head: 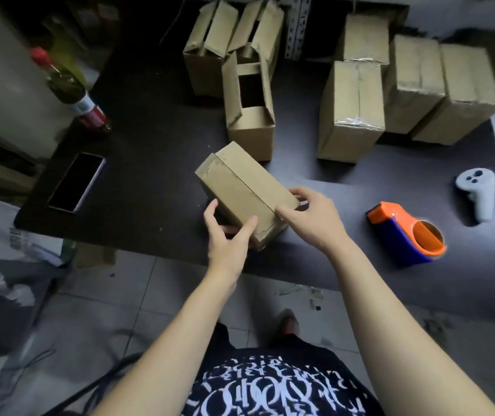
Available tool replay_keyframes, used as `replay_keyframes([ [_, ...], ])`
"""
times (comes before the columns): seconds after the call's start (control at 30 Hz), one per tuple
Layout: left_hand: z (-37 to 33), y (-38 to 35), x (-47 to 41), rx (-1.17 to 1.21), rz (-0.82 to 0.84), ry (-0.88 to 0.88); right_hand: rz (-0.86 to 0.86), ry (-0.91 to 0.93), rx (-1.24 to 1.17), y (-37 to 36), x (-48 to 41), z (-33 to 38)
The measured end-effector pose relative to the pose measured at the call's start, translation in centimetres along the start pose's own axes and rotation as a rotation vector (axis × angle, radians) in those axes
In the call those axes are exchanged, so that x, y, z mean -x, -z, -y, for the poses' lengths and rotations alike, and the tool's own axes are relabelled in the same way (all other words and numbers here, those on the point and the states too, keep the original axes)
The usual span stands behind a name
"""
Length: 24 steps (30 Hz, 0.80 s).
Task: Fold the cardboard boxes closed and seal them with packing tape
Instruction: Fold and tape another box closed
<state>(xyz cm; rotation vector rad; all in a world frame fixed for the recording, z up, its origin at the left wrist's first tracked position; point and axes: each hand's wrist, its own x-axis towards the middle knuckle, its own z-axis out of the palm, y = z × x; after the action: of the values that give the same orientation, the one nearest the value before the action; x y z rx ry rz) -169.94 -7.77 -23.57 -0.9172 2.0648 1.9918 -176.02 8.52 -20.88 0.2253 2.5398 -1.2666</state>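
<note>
A small cardboard box (244,187) with its top flaps folded shut lies tilted near the front edge of the dark table (156,145). My left hand (229,238) grips its near left corner, thumb on top. My right hand (309,217) holds the near right end, fingers curled over the edge. An orange and blue tape dispenser (408,232) sits on the table to the right, apart from both hands. Three open boxes (249,100) stand at the back centre. Several taped boxes (354,109) stand at the back right.
A bottle with a red cap (75,91) stands at the table's left, with a phone (76,181) lying near the left edge. A white controller (477,190) lies at the far right. Tiled floor and tape scraps (309,292) show below the table edge.
</note>
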Motion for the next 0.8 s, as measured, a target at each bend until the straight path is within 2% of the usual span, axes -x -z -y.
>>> replay_keyframes([
  [0.17, -0.4, -3.9, 0.8, -0.008, 0.064, 0.08, -0.075, -0.05, -0.09, 4.8, 0.7, -4.1],
  [0.27, -1.8, -3.2, -0.3, -0.03, -0.021, 0.088, -0.09, -0.033, -0.068, 6.1, 1.4, -5.8],
  [0.37, -3.4, -1.6, -1.9, -0.151, -0.1, -0.022, -0.075, -0.044, -0.077, 6.4, 1.7, -6.5],
  [0.43, -4.3, -1.0, -3.1, -0.216, -0.058, -0.124, -0.036, -0.057, -0.115, 6.0, 1.8, -6.3],
  [0.53, -4.8, -1.2, -4.2, -0.237, 0.03, -0.187, -0.017, -0.06, -0.256, 4.9, 1.8, -5.9],
  [0.67, -4.6, -2.1, -4.2, -0.226, -0.069, -0.275, -0.143, -0.08, -0.381, 5.1, 1.5, -5.8],
  [0.8, -4.1, -3.3, -4.1, -0.377, 0.035, -0.366, -0.258, -0.132, -0.456, 6.8, 1.4, -6.8],
])
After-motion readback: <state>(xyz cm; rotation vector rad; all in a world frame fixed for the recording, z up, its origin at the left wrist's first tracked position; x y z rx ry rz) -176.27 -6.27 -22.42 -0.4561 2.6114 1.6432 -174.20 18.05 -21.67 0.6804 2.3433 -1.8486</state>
